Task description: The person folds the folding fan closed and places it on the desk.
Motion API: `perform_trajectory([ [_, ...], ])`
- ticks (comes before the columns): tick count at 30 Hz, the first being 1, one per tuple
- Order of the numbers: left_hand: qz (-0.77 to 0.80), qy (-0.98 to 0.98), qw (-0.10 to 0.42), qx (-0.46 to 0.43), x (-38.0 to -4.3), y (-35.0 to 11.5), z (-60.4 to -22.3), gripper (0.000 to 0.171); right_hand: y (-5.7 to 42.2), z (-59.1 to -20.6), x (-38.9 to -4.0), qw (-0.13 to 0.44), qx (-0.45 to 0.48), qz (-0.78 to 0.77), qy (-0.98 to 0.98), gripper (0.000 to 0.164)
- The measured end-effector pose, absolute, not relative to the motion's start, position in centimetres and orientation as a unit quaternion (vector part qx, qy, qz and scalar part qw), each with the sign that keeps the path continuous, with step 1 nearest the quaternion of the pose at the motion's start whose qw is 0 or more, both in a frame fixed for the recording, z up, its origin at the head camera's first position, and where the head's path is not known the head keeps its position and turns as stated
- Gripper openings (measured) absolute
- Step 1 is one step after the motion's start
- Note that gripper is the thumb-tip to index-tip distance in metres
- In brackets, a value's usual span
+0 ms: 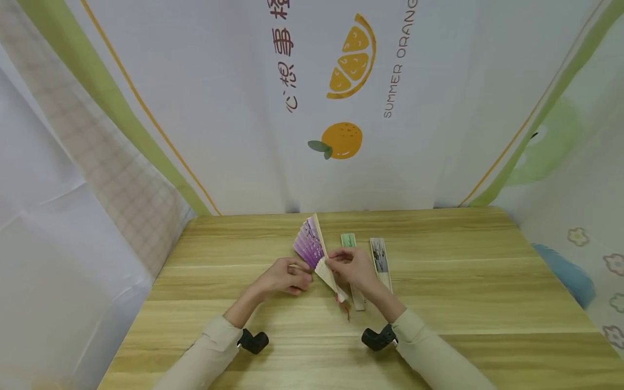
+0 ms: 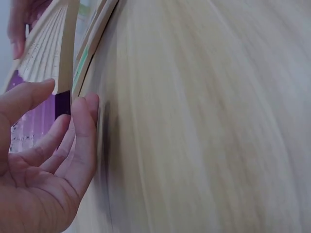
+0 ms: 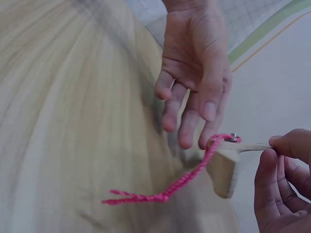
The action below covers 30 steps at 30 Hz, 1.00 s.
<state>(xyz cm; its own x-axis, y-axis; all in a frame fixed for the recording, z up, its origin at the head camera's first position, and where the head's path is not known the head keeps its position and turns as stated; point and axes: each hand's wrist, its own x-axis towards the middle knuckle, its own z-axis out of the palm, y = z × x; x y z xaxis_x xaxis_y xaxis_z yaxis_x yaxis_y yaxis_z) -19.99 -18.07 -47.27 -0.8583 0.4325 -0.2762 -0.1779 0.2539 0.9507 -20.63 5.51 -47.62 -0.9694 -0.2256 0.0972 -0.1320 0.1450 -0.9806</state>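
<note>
A partly spread folding fan (image 1: 309, 241) has purple pleats with a blossom print and pale ribs. My right hand (image 1: 353, 266) pinches its outer rib between thumb and fingertips. From the pivot end hangs a pink braided cord (image 3: 182, 182), seen large in the right wrist view. Beside the fan's left edge is my left hand (image 1: 285, 276), fingers loosely bent and apart. In the left wrist view its thumb and fingers (image 2: 82, 141) lie around the fan's near edge without a visible grip.
A folded green fan (image 1: 348, 240) lies partly behind my right hand. To its right is a folded fan with a grey picture (image 1: 379, 254). Both rest on the wooden table (image 1: 302, 352). A printed curtain (image 1: 312, 184) hangs along the back edge.
</note>
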Motion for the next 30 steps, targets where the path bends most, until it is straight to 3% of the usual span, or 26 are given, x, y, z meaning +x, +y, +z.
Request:
perform_trajectory([
  [17,0.729,0.615,0.285,0.09,-20.4,-14.8,-48.0,0.04,8.6,-44.6,-20.8,0.055,-0.108,-0.708,0.695,0.021],
  [22,0.754,0.591,0.271,0.089,-20.6,-13.7,-47.3,0.04,10.0,-45.0,-21.0,0.072,-0.096,-0.736,0.666,0.026],
  [30,0.747,0.62,0.219,0.099,-21.0,-12.8,-47.2,0.033,11.3,-45.6,-21.2,0.067,-0.079,-0.764,0.637,0.02],
])
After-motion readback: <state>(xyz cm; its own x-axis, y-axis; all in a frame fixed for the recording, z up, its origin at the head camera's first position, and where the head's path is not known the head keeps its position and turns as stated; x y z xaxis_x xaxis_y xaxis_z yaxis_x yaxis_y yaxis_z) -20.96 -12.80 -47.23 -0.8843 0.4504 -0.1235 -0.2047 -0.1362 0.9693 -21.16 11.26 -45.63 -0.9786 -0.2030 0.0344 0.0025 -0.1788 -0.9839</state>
